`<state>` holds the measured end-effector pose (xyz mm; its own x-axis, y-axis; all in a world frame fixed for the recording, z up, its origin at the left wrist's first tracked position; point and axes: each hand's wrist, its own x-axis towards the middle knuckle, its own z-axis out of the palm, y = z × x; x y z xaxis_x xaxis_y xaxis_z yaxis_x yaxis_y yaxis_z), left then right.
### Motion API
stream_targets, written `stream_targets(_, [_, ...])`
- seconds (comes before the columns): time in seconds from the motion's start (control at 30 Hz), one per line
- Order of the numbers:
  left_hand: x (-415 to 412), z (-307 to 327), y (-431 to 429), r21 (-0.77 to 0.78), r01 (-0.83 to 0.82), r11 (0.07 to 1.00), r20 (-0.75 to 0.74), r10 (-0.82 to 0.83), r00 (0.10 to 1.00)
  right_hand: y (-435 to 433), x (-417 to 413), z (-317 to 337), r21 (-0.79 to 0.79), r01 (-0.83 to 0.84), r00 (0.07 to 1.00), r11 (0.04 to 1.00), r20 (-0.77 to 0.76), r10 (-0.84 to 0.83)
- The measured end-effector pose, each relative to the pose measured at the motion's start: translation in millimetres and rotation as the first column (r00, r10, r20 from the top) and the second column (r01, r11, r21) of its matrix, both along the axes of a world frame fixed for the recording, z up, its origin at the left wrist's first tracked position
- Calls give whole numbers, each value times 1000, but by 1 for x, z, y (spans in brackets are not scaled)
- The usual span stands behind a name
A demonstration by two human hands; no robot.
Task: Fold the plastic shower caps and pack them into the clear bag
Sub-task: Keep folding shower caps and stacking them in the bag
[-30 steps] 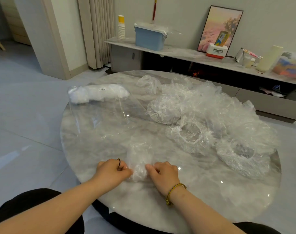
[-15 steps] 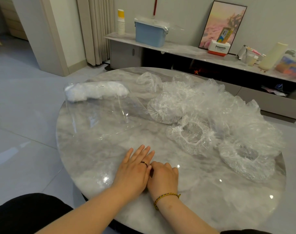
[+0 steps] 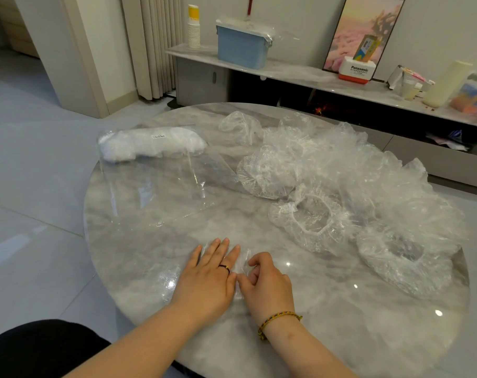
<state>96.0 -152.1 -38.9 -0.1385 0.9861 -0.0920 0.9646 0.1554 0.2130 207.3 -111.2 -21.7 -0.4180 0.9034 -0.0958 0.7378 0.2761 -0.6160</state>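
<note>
Folded cap lies at the near middle of the bench, mostly hidden under the left hand. That hand is flat, fingers straight, pressing the cap down. The right hand is just beside it and touching, fingers curled in, apparently pinching the cap's right edge.

Handling, judged: thin film, almost weightless, limp with no stiffness. Likely slippery on the glossy top. Probably traps air and springs open once pressure is off, so keep a palm on it. Could tear if yanked. Best hold is likely the folded edge or the elastic rim, as seen on one of the loose caps. Pinch it rather than scoop.

Containers: clear bag lies flat at far left, well apart from the hands. A white bundle of packed caps fills its far end. The rest of the bag is see-through and flat. Cannot tell exactly where its mouth is.

The loose caps are heaped on the right, from far to near, some with their openings up. Blue box with a lid sits on the shelf behind, contents hidden.
</note>
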Motion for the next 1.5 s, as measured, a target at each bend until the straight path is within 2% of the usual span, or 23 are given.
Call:
stream_targets(0.2, [-1,2,2,-26,6,1000,-23,-7,1000,2,-2,1,-16,35,999,999,-8,-36])
stream_targets(0.27, [-2,3,-1,-4,-7,1000,31,7,999,3,-2,3,-20,38,998,999,51,-37])
stream_targets(0.33, [-6,7,-3,30,-122,992,145,117,983,4,-1,5,-5,38,990,999,135,-37])
stream_targets(0.4, [-11,15,-7,53,-294,954,272,270,924,6,1,6,0,49,986,999,157,-49])
stream_targets(0.47, [-19,19,-12,30,-388,921,253,369,894,6,3,7,8,60,988,998,139,-61])
stream_targets(0.53, [-25,21,-14,-12,-397,918,208,391,897,4,4,8,16,51,990,999,133,-53])
stream_targets(0.67, [-23,23,-14,-67,-371,926,269,375,887,0,6,9,-11,58,998,998,15,-58])
stream_targets(0.73, [-20,24,-14,-26,-403,915,357,385,851,0,7,8,-81,87,994,993,-66,-92])
stream_targets(0.83, [-20,25,-12,15,-423,906,453,371,811,1,10,6,-134,105,987,985,-104,-120])
stream_targets(0.97, [-17,25,-13,57,-417,907,356,372,857,3,7,7,-52,63,998,997,23,-62])
stream_targets(1.1, [-18,23,-11,3,-390,921,273,375,886,3,3,8,99,10,982,995,189,-29])
stream_targets(1.2, [-18,26,-10,-21,-360,933,264,353,898,6,4,7,126,-5,982,992,190,-19])
stream_targets(1.3, [-15,27,-11,21,-345,938,325,320,890,7,4,9,102,17,993,995,113,-29])
stream_targets(1.37, [-19,26,-10,34,-371,928,489,309,816,8,5,12,52,1,998,999,56,-4])
stream_targets(1.43, [-25,28,-11,45,-345,937,590,254,767,8,4,20,74,-89,990,993,-100,96])
stream_targets(1.5, [-28,34,-12,77,-263,962,613,162,773,5,4,26,132,-210,964,969,-135,227])
